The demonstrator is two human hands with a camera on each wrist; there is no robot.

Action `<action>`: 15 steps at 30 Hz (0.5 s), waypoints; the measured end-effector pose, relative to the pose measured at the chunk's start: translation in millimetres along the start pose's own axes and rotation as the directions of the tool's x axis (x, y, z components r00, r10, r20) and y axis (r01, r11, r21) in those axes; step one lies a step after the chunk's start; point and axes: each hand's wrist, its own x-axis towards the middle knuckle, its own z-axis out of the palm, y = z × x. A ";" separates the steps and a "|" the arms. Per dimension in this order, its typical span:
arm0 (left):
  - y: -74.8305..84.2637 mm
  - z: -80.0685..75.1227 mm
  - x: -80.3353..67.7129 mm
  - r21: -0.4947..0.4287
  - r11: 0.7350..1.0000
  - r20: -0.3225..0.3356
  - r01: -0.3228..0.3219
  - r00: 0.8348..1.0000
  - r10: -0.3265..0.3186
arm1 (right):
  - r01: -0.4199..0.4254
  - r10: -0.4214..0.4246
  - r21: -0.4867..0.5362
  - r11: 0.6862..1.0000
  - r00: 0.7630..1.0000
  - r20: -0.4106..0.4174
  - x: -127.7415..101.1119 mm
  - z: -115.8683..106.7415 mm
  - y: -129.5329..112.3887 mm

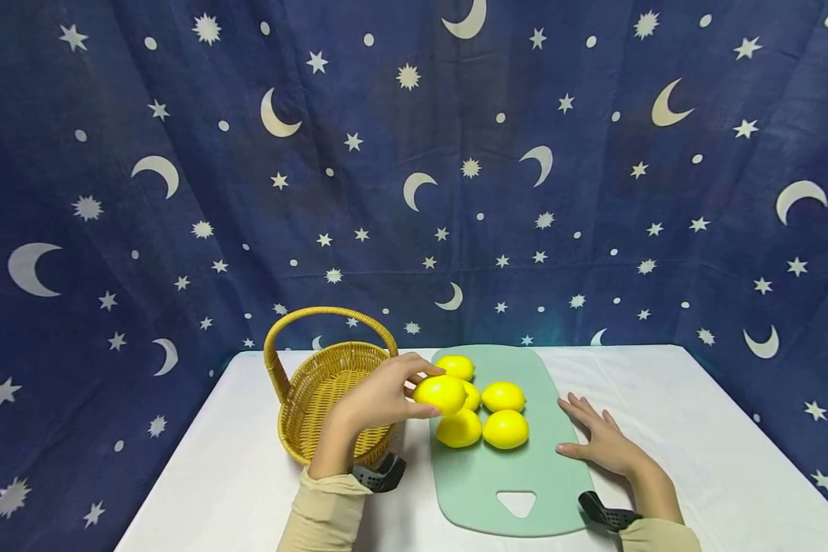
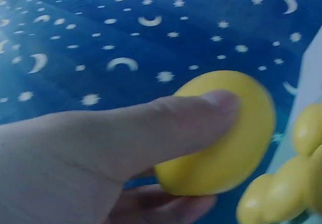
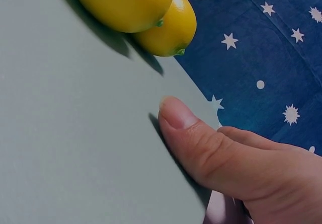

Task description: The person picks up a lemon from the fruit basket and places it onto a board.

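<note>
Lemon [image 1: 440, 393] sits pinched in the left hand [image 1: 379, 399] above the cutting board's [image 1: 545, 475] left edge, beside the basket [image 1: 317, 391]. Left wrist view: thumb and fingers curl round it. Right wrist view: right hand [image 3: 251, 168] lies flat, fingers relaxed, at the board's right edge.

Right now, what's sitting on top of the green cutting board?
On the cutting board lie four lemons in a cluster. The left hand holds a fifth lemon above them, partly covering one. The right hand rests flat at the board's right edge.
</note>
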 end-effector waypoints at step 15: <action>-24.5 56.1 90.8 0.076 0.997 -0.100 -0.025 0.994 0.032 | -0.015 0.015 0.002 1.000 1.000 -0.005 0.7 0.3 -0.4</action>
